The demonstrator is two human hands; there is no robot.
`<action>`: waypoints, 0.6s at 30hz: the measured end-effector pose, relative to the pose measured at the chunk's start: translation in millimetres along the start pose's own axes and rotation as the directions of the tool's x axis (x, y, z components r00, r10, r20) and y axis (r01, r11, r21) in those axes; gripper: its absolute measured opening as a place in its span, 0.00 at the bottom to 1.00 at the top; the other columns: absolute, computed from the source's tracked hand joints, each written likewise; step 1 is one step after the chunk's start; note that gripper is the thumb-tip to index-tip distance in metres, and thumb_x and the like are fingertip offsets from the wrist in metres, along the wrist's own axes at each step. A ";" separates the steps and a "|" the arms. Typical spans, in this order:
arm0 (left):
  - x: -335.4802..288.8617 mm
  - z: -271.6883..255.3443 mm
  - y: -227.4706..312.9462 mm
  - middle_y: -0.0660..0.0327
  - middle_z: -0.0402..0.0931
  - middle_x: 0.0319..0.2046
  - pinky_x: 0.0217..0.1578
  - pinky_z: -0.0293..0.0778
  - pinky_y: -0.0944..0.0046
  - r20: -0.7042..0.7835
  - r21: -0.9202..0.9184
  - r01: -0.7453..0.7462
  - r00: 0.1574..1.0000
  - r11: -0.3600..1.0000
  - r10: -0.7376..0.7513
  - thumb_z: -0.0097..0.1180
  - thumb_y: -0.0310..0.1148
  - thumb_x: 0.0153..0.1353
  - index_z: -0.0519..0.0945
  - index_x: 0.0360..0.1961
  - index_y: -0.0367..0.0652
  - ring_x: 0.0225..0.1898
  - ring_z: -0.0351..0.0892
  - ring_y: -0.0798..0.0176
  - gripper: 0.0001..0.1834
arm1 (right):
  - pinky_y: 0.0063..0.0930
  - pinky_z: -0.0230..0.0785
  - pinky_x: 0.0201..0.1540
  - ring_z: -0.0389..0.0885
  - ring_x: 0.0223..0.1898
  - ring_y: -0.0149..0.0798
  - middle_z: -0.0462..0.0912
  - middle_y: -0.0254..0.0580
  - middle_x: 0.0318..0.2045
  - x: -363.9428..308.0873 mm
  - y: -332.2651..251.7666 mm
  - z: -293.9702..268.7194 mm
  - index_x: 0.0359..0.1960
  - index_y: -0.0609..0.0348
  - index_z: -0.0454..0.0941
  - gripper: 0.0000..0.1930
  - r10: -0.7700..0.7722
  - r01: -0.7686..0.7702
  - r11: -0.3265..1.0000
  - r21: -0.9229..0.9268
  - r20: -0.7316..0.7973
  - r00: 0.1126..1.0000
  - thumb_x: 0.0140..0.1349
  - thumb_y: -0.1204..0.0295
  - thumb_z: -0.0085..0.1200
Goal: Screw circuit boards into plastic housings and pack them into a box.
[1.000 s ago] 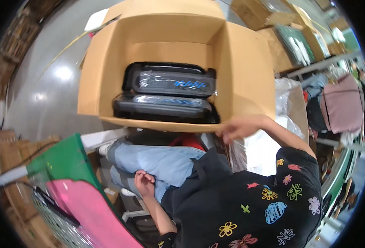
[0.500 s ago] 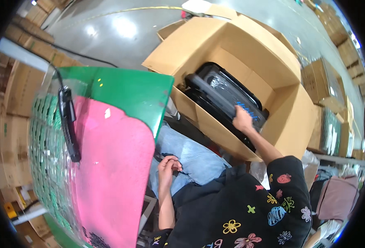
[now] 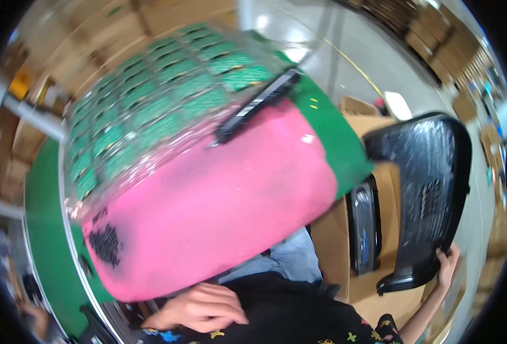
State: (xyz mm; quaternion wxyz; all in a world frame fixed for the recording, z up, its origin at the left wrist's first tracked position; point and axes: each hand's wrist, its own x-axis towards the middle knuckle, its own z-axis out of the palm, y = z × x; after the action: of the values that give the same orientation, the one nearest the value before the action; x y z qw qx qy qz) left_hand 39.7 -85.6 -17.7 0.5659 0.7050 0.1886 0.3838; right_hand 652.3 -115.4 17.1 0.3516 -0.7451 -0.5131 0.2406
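A large black curved plastic panel [image 3: 431,183] with a glossy, film-like face stands raised on the right, above the cardboard box. My right hand [image 3: 448,265] grips its lower right edge. My left hand [image 3: 210,307] is in front of the pink mat [image 3: 225,195], near its front edge, fingers loosely curled together with nothing visible in them. On the mat's far side lies a black electric screwdriver [image 3: 259,106], its tip pointing toward me. A pile of small black screws [image 3: 107,243] sits at the mat's left end.
Clear plastic trays with green compartments [image 3: 167,94] cover the far left of the green tabletop [image 3: 336,146]. Another black part [image 3: 363,223] lies in the open cardboard box [image 3: 331,246] at the table's right. Stacked cartons [image 3: 445,34] stand across the floor.
My right hand has lifted the black panel out of the box and up to the right. The view has swung left over the table; my left hand is now by the mat's front edge.
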 end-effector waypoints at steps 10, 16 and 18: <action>40.1 -65.6 49.6 0.53 0.70 0.52 0.46 0.73 0.50 -0.474 0.848 0.371 0.850 0.377 0.230 0.68 0.33 0.49 0.76 0.48 0.38 0.50 0.73 0.48 0.24 | 0.23 0.70 0.36 0.77 0.29 0.29 0.83 0.40 0.28 139.7 -274.4 233.0 0.43 0.63 0.81 0.23 -0.250 0.616 0.787 -0.030 0.898 0.362 0.41 0.89 0.49; 22.6 -133.2 -4.3 0.49 0.78 0.28 0.35 0.75 0.46 -0.546 0.773 0.546 0.832 0.322 -0.098 0.60 0.31 0.54 0.77 0.30 0.36 0.35 0.79 0.42 0.08 | 0.31 0.74 0.43 0.81 0.39 0.41 0.83 0.44 0.38 142.0 -369.5 339.0 0.39 0.66 0.79 0.08 -0.578 0.838 0.510 0.195 0.799 0.166 0.59 0.80 0.50; 12.2 -142.5 -16.4 0.50 0.79 0.29 0.35 0.74 0.46 -0.631 0.726 0.603 0.775 0.331 -0.029 0.60 0.31 0.54 0.77 0.29 0.37 0.36 0.79 0.41 0.07 | 0.33 0.73 0.46 0.81 0.41 0.43 0.82 0.45 0.39 146.1 -386.2 366.9 0.42 0.65 0.78 0.10 -0.695 0.903 0.421 0.089 0.671 0.258 0.59 0.77 0.54</action>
State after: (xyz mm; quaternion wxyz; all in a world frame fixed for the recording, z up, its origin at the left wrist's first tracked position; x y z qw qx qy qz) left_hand -57.3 20.7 -19.9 0.0839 0.7095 0.6475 0.2650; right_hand 210.6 210.1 81.4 0.1110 -0.2925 -0.9348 0.1681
